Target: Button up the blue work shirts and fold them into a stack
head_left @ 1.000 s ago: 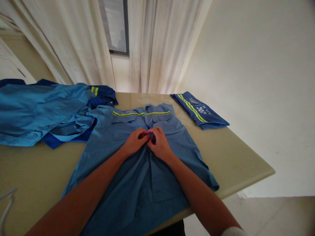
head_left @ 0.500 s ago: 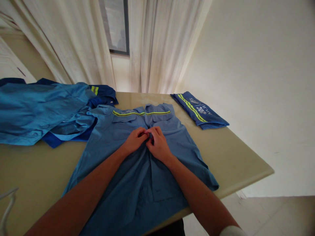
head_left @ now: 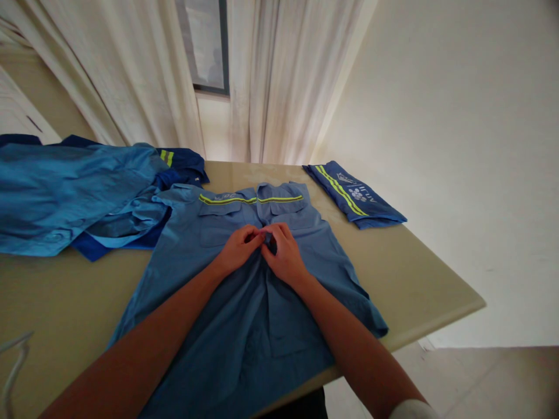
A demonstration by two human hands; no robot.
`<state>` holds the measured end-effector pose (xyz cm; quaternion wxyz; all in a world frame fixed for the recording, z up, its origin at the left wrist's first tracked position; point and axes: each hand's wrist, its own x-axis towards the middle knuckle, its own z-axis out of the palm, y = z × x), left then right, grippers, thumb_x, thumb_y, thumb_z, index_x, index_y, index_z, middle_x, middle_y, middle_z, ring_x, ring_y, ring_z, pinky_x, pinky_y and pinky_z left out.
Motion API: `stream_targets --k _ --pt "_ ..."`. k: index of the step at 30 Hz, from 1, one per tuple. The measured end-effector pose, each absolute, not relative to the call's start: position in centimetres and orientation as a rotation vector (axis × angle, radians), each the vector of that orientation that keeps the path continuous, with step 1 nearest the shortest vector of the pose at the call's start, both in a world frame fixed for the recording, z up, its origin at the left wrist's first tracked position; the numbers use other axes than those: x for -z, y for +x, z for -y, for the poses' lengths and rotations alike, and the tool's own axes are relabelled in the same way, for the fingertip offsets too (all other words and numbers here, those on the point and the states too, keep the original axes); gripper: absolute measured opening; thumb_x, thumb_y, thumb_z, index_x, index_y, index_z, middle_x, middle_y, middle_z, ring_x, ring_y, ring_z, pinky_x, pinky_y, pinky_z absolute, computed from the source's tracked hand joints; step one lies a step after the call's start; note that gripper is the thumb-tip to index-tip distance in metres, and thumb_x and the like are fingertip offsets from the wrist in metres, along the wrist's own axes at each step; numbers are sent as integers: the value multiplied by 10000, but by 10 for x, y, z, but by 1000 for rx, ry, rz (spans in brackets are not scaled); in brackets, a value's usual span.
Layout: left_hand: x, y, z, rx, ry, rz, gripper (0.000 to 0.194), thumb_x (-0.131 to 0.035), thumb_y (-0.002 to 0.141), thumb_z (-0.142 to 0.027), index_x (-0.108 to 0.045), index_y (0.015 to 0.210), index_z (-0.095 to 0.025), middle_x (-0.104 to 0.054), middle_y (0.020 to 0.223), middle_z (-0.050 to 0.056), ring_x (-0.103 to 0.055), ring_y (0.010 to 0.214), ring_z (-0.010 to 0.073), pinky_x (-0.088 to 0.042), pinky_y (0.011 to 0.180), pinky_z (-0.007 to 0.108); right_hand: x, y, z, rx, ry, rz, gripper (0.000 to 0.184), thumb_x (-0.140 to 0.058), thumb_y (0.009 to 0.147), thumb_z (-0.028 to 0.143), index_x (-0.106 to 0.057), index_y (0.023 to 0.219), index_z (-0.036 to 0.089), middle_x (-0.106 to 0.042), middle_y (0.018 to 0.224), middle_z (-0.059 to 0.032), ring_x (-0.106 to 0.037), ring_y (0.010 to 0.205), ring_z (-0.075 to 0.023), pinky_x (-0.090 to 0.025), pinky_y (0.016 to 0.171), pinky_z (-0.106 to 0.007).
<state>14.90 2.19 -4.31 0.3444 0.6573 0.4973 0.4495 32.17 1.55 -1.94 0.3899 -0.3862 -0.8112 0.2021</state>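
A blue work shirt (head_left: pixel 218 343) with yellow reflective stripes and two flapped chest pockets lies spread, front up, in front of me. My left hand (head_left: pixel 239 247) pinches the front placket at mid-chest with thumb and fingers. Right against it, my right hand (head_left: pixel 283 250) is curled on the placket's other side, thumb and fingertips gripping the fabric. The fingertips of both hands meet at the centre line. Whatever button or buttonhole lies between them is hidden by the fingers.
At the table's (head_left: pixel 419 273) back right lies a folded navy garment (head_left: pixel 356 195) with yellow stripes and a white print. Several loose blue garments (head_left: pixel 70 192) are heaped on the left. A white hanger (head_left: pixel 17 361) shows at lower left. Curtains (head_left: pixel 279 81) hang behind.
My right thumb and fingers have parted slightly, widening the gap inside the right hand's curl. Both hands stay at the same spot on the placket.
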Motion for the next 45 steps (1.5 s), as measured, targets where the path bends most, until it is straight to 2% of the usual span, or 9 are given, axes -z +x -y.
stream_targets --k 6,15,20,27,45 --pt "44 149 -21 -1180 1698 -1302 387 -559 936 -535 -645 801 -184 -598 728 -13 -543 692 156 -409 640 280 20 323 -18 -511 -836 2044 355 -522 916 58 -645 1192 245 -629 1173 -91 -611 1132 -225 -512 1042 -395" --pt "41 151 -17 -1153 1736 -1368 400 -565 945 -543 -718 884 -179 -662 796 14 -590 739 179 -435 677 302 19 326 -20 -504 -833 1971 378 -505 860 15 -689 1095 246 -669 1188 -82 -636 1157 -217 -516 1063 -402" --pt "41 152 -17 -1128 1755 -1363 363 -623 908 -532 -724 912 -184 -661 806 11 -588 721 175 -439 658 296 20 327 -22 -504 -919 1926 362 -517 839 26 -698 1065 243 -664 1183 -83 -652 1121 -218 -558 991 -384" --pt "42 151 -17 -1099 1771 -1364 343 -588 924 -495 -721 923 -178 -652 802 17 -582 714 174 -433 648 298 19 327 -21 -508 -937 1930 321 -573 833 67 -693 1081 231 -651 1087 -70 -648 966 -206 -570 862 -344" --pt "44 149 -18 -1106 1723 -1353 334 -581 923 -486 -703 954 -177 -653 806 20 -579 720 176 -446 657 301 21 331 -28 -670 -889 1890 285 -591 832 79 -710 1041 233 -667 1137 -68 -671 982 -181 -594 844 -312"
